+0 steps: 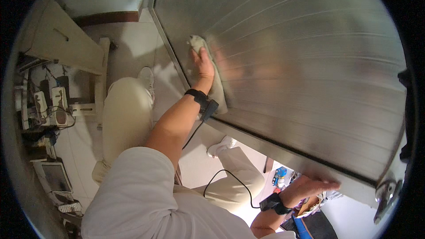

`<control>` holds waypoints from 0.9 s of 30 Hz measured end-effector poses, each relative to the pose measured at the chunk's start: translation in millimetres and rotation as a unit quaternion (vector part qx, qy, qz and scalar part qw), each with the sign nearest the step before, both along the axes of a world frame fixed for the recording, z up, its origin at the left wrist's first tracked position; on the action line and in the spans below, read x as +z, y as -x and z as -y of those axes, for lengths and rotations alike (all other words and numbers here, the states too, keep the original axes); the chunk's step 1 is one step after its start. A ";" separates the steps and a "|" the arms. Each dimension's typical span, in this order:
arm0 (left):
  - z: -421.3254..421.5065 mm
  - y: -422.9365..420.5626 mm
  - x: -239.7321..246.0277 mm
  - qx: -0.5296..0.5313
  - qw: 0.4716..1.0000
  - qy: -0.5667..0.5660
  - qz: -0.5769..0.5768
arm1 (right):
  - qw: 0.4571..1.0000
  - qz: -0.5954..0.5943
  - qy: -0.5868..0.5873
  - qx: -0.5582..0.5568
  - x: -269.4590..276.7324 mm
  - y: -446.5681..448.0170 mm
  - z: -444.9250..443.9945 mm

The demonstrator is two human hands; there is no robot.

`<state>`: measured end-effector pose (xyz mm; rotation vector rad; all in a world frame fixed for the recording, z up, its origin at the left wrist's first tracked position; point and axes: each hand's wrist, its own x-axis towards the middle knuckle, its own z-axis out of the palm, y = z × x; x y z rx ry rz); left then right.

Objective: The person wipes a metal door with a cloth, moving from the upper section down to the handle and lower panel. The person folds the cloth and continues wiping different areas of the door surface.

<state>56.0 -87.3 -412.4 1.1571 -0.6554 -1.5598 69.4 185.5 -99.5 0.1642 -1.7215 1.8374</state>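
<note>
A ribbed, silvery metal door [282,73] fills the upper right, set in a smooth metal frame. My left hand [202,64] presses a pale, folded cloth [217,89] against its surface, near the frame's corner side. The cloth hangs down past my wrist, which wears a black strap with a cabled device. Lower right, my right hand [308,189] is at the door's frame edge, its thumb or a finger lying along the metal; part of its grip is hidden. A black strapped device is on that wrist too. A metal door handle [386,196] is right of it.
At the left stand a pale cabinet with a drawer [63,36], power strips [59,106] with tangled cables, and a dark-screened device [56,176]. Below the door are a blue toy [280,174] and a bag of items [310,205]. A black cable [229,171] loops across my lap.
</note>
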 end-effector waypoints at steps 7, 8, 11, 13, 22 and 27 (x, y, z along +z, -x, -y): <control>13.6 1.6 -127.8 0.002 0.987 -0.145 0.064 | 0.999 -0.037 -0.006 -0.037 2.1 -4.2 16.1; 11.9 -1.0 -141.1 -0.039 0.986 -0.154 0.059 | 0.998 -0.039 0.011 -0.054 3.1 -5.0 16.2; 6.8 -9.2 -171.6 -0.081 0.982 -0.169 0.031 | 0.998 -0.043 0.007 -0.044 5.8 -8.2 19.5; 0.9 -13.0 -185.1 -0.087 0.980 -0.176 0.009 | 0.997 -0.028 -0.010 -0.064 8.7 -11.2 15.8; -36.2 -15.6 -171.7 -0.131 0.956 -0.228 -0.131 | 0.999 -0.032 0.034 -0.024 12.2 -9.5 -0.1; -57.8 -8.3 -118.4 -0.133 0.919 -0.370 0.001 | 1.000 -0.016 -0.012 -0.024 5.5 -6.5 -4.3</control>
